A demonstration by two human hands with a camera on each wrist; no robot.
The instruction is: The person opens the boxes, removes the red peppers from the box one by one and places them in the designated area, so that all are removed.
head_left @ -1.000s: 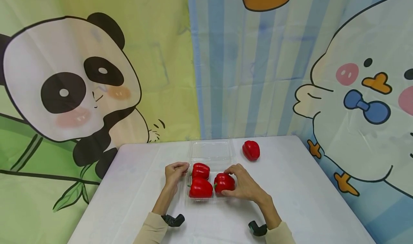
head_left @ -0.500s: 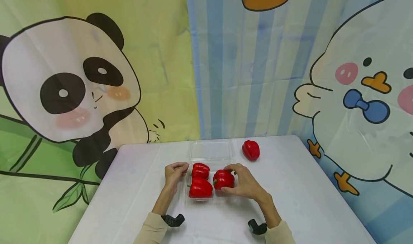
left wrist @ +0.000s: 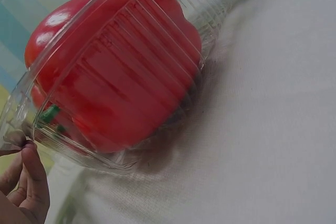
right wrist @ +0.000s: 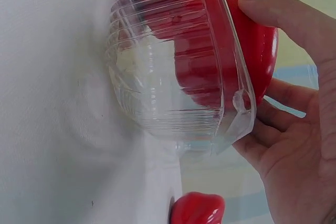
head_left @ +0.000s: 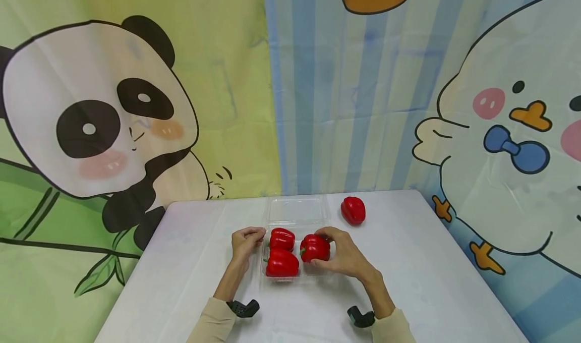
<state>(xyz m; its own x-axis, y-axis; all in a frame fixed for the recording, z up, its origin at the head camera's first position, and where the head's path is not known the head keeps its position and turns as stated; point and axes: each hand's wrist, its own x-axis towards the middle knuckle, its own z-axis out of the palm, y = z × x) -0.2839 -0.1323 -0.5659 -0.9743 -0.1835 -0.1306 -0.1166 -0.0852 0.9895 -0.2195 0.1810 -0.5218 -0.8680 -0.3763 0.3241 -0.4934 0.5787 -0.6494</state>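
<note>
A clear plastic clamshell box [head_left: 297, 212] stands with its lid folded back. Two red bell peppers, one at the back [head_left: 282, 239] and one in front [head_left: 282, 263], lie in its left half. My right hand [head_left: 341, 251] grips another red bell pepper [head_left: 315, 247] over the right half. The right wrist view shows this held pepper [right wrist: 257, 45] partly behind the clear wall, raised off the box floor, with the thumb on one side and fingers beneath. At the box's left edge, my left hand [head_left: 245, 243] pinches the rim; its fingertips appear in the left wrist view.
One more red bell pepper [head_left: 353, 211] lies on the white table [head_left: 408, 262], to the right of the lid. Behind the table hangs a printed curtain [head_left: 317, 106] with a panda and a white bird.
The right hand and its bell pepper have risen slightly, away from the box floor. My left hand keeps its place at the rim, and the other bell peppers stay put.
</note>
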